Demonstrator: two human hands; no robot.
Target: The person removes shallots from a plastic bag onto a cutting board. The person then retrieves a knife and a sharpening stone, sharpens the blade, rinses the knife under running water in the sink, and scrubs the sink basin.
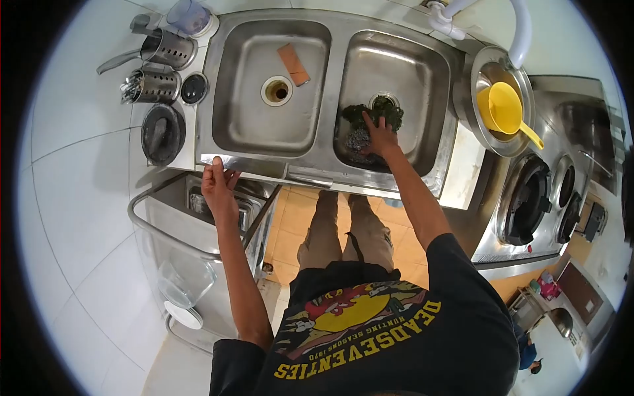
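Note:
My right hand (381, 137) reaches into the right sink basin (422, 86), fingers spread over dark green leafy stuff (356, 113) by the drain. Beside it, under the hand's left side, lies a dark greyish, netted-looking clump (357, 140) whose kind I cannot tell. My left hand (220, 190) is at the front rim of the left basin (228, 86), thumb and finger pinched at a shiny, flat metal strip (254, 164). Whether that strip is a loose blade or part of the sink edge is unclear. In the left basin, a brown-orange rectangular piece (293, 65) lies near the drain (277, 91).
A yellow dipper (502, 109) rests in metal bowls (470, 99) right of the sink, below a white faucet (520, 33). Farther right stands a gas stove (525, 198). Perforated utensil holders (158, 86) and a stone mortar (162, 134) stand left. A metal cart (172, 231) is below.

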